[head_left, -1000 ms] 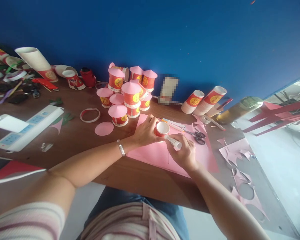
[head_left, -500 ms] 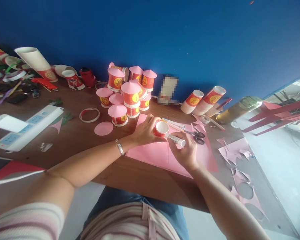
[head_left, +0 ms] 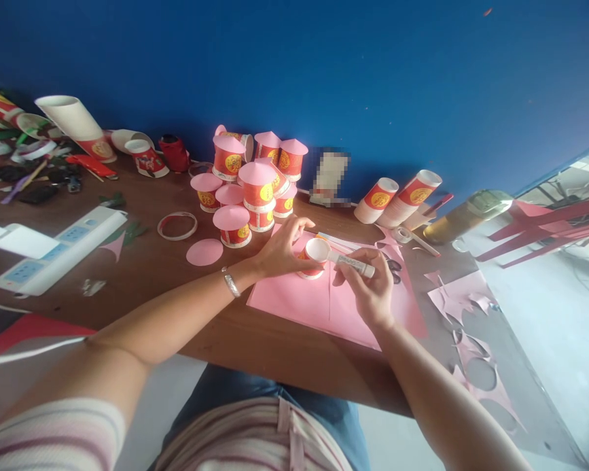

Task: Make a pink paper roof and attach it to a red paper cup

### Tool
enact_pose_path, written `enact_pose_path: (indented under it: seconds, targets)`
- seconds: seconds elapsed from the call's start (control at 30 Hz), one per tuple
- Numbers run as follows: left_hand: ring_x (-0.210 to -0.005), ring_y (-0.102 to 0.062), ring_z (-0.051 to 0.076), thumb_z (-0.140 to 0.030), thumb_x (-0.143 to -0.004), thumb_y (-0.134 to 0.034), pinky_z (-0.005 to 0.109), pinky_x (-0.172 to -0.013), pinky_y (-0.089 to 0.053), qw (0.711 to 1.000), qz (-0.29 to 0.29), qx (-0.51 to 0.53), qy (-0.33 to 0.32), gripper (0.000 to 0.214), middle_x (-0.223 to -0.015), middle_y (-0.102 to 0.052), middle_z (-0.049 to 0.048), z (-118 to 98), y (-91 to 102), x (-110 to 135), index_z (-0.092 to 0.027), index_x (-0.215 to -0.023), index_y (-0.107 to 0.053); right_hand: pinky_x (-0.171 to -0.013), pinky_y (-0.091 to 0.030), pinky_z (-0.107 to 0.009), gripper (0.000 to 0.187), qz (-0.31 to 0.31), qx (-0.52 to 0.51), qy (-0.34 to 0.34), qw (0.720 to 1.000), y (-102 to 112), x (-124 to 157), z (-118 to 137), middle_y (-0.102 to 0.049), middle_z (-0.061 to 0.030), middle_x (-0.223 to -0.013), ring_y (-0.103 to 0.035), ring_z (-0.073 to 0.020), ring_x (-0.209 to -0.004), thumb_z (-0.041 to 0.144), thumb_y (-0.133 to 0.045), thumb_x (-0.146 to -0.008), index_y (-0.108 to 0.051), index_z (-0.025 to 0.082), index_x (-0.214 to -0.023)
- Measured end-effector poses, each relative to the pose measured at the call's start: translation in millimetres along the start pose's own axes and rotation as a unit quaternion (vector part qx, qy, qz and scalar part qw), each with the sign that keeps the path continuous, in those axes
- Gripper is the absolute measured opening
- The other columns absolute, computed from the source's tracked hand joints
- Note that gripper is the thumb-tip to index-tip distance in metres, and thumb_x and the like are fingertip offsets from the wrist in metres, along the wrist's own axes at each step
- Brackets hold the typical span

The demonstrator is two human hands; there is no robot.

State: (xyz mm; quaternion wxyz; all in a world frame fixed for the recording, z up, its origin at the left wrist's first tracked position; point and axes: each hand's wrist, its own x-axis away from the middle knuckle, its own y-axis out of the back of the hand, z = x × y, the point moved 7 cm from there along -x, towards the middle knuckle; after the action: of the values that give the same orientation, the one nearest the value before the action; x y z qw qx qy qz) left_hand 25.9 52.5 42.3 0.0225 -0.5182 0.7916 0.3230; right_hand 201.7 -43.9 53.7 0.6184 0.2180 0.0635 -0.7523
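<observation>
Here, the red cup (head_left: 318, 250) stands on the pink paper (head_left: 304, 304), its round white end up. The left hand (head_left: 282, 254) is open around the cup's left side: the thumb lies across the near wall, seemingly touching it, while the fingers spread on the far side, lifted clear. The right hand (head_left: 373, 281) pinches a white stick (head_left: 356, 265), probably glue, from the right, its tip at the cup's upper edge; whether it is pressing there is too small to tell.

To coat that edge well, the left fingers would do best closed lightly on the wall, since a thumb alone may let the cup skid; squeezing hard could dent it. Light, even strokes should serve, with the cup turned a little at a time and the stick kept low. It is worth keeping the tip off the paper underneath, and minding the scissors (head_left: 396, 269) just beyond the right hand. The pink disc (head_left: 205, 252) lies to the left on the desk (head_left: 147, 263), near the roofed cups (head_left: 232, 226), well apart from any smears.
</observation>
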Motion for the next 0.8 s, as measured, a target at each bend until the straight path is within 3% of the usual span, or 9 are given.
enact_pose_path:
  seconds: [0.1, 0.23, 0.4, 0.5, 0.6, 0.7, 0.8]
  targets:
    - [-0.091, -0.055, 0.02, -0.069, -0.072, -0.076, 0.038, -0.081, -0.053, 0.998, -0.024, 0.06, 0.002, 0.073, -0.11, -0.053, 0.0072, -11.2, 13.8, -1.1, -0.024, -0.122, -0.047, -0.053, -0.054, -0.03, 0.023, -0.006, -0.071, -0.022, 0.997, 1.8, -4.1, -7.1, -0.068, 0.0029, -0.076, -0.064, -0.0138, -0.055, 0.043, -0.069, -0.095, -0.054, 0.025, -0.096]
    - [-0.082, -0.053, 0.016, -0.049, -0.087, -0.059, 0.034, -0.073, -0.051, 0.988, -0.019, 0.154, 0.018, 0.038, -0.104, -0.052, 0.004, -21.0, 18.8, -1.7, -0.027, -0.114, -0.043, -0.05, -0.045, -0.027, 0.022, -0.018, -0.098, -0.034, 0.994, 5.4, -8.1, -16.1, -0.055, 0.0085, -0.06, -0.053, -0.011, -0.048, 0.042, -0.069, -0.095, -0.056, 0.025, -0.097]
    - [-0.075, -0.051, 0.014, -0.037, -0.092, -0.048, 0.029, -0.067, -0.048, 0.97, 0.022, 0.219, 0.105, 0.018, -0.095, -0.052, 0.0018, -7.9, 17.9, -6.9, -0.026, -0.107, -0.048, -0.049, -0.043, -0.026, 0.023, -0.033, -0.089, -0.04, 0.995, 8.3, -7.6, -18.4, -0.053, 0.0083, -0.059, -0.051, -0.0108, -0.048, 0.042, -0.072, -0.092, -0.058, 0.024, -0.096]
    - [-0.078, -0.051, 0.014, -0.043, -0.093, -0.053, 0.029, -0.067, -0.047, 0.972, 0.06, 0.199, 0.112, 0.024, -0.097, -0.053, 0.002, 3.7, 22.7, -12.1, -0.026, -0.11, -0.055, -0.046, -0.045, -0.026, 0.023, -0.033, -0.07, -0.029, 0.997, 7.6, -5.7, -16.0, -0.056, 0.0069, -0.061, -0.051, -0.011, -0.049, 0.041, -0.074, -0.09, -0.061, 0.024, -0.096]
    - [-0.09, -0.054, 0.018, -0.049, -0.081, -0.074, 0.032, -0.08, -0.049, 0.978, 0.168, 0.097, 0.072, 0.057, -0.106, -0.056, 0.0037, 9.0, 18.6, -13.7, -0.026, -0.131, -0.059, -0.046, -0.046, -0.025, 0.022, -0.031, -0.064, -0.032, 0.997, 6.2, -4.1, -17.3, -0.057, 0.0063, -0.064, -0.051, -0.0103, -0.049, 0.039, -0.075, -0.089, -0.061, 0.023, -0.095]
    - [-0.085, -0.053, 0.017, -0.055, -0.076, -0.08, 0.032, -0.078, -0.049, 0.967, 0.251, 0.013, 0.039, 0.084, -0.106, -0.056, 0.004, 12.6, 7.9, -11.3, -0.028, -0.149, -0.05, -0.046, -0.046, -0.024, 0.021, -0.03, -0.068, -0.037, 0.997, 5.2, -3.2, -18.7, -0.06, 0.0054, -0.07, -0.052, -0.0088, -0.049, 0.037, -0.076, -0.088, -0.061, 0.023, -0.094]
    - [-0.086, -0.056, 0.017, -0.054, -0.075, -0.082, 0.031, -0.08, -0.05, 0.962, 0.275, -0.002, -0.001, 0.082, -0.109, -0.056, 0.0046, 10.6, -6.9, -10.2, -0.03, -0.148, -0.053, -0.046, -0.046, -0.024, 0.02, -0.024, -0.06, -0.035, 0.997, 3.9, -2.2, -15.4, -0.064, 0.0032, -0.079, -0.051, -0.0079, -0.05, 0.037, -0.075, -0.089, -0.062, 0.023, -0.094]
